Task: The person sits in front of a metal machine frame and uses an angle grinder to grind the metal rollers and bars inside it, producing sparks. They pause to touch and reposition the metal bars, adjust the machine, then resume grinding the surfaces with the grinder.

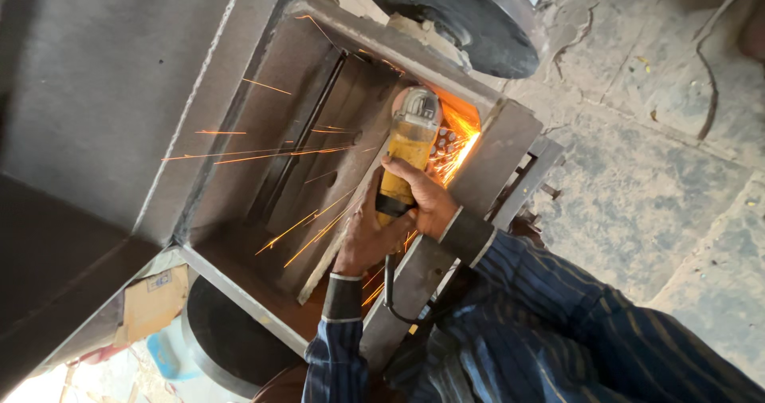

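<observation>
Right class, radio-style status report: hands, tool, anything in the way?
Left hand and right hand both gripping yellow angle grinder. Sparks flying inside grey metal box frame. Cord hanging below wrists.

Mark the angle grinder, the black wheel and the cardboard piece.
angle grinder (408, 144), head view, on its yellow body.
black wheel (470, 24), head view, on the tyre tread near the top edge.
cardboard piece (155, 299), head view, on its flat brown face at lower left.

Both hands, left hand and right hand, around yellow angle grinder, sparks inside steel box.
</observation>
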Demonstrator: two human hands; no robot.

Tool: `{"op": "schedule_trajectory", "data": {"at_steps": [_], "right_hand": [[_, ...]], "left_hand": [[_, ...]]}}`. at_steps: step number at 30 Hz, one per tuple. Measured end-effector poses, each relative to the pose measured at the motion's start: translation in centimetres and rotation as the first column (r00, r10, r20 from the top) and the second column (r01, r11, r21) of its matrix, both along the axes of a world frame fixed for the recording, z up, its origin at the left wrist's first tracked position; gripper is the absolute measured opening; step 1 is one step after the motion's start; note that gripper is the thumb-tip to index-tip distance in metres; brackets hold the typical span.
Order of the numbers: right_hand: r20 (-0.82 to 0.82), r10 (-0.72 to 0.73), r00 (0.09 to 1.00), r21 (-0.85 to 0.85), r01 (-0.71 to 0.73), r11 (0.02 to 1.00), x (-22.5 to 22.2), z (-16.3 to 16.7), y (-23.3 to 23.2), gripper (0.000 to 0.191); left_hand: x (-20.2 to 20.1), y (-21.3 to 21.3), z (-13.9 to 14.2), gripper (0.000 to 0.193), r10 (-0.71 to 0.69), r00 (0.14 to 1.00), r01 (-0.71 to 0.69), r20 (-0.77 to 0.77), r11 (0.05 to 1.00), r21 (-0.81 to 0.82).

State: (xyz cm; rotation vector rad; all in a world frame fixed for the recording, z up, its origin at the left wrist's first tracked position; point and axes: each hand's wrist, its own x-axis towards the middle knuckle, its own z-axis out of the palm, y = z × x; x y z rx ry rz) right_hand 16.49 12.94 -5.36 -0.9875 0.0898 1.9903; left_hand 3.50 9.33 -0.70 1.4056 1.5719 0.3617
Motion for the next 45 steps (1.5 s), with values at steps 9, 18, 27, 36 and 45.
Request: {"op": "schedule_trajectory", "data": {"at_steps": [9, 18, 27, 36, 45], "right_hand": [[-0.027, -0.069, 0.997, 0.049, 0.070, 0.996, -0.1, 0.4, -0.2, 0.034], [0.064, -0.035, 0.997, 0.059, 0.032, 0.998, -0.6, -1.1, -0.4, 0.031], [0.023, 0.044, 0.999, -0.008, -0.044, 0.999, -0.5, -1.2, -0.4, 0.031], [-0.026, -0.001, 1.000, 0.078, 0.003, 0.997, -0.8, -0.9, -0.9, 0.028], [0.045, 0.036, 0.998, 0.027, -0.037, 0.999, -1.2, -1.3, -1.2, 0.029]], "left_hand": [[-0.3, -0.1, -0.4, 0.097, -0.070, 0.990, 0.051, 0.120, 0.986, 0.160], [-0.1, 0.0, 0.6, 0.098, -0.069, 0.992, 0.056, 0.103, 0.991, 0.125], [-0.1, 0.2, 1.0, 0.096, -0.025, 0.993, 0.024, 0.111, 1.000, 0.015], [-0.3, 0.2, 1.9, 0.091, -0.014, 0.989, 0.018, 0.149, 0.999, -0.027], [-0.5, -0.1, 1.9, 0.092, -0.128, 0.988, 0.111, 0.091, 0.980, 0.165]]}}
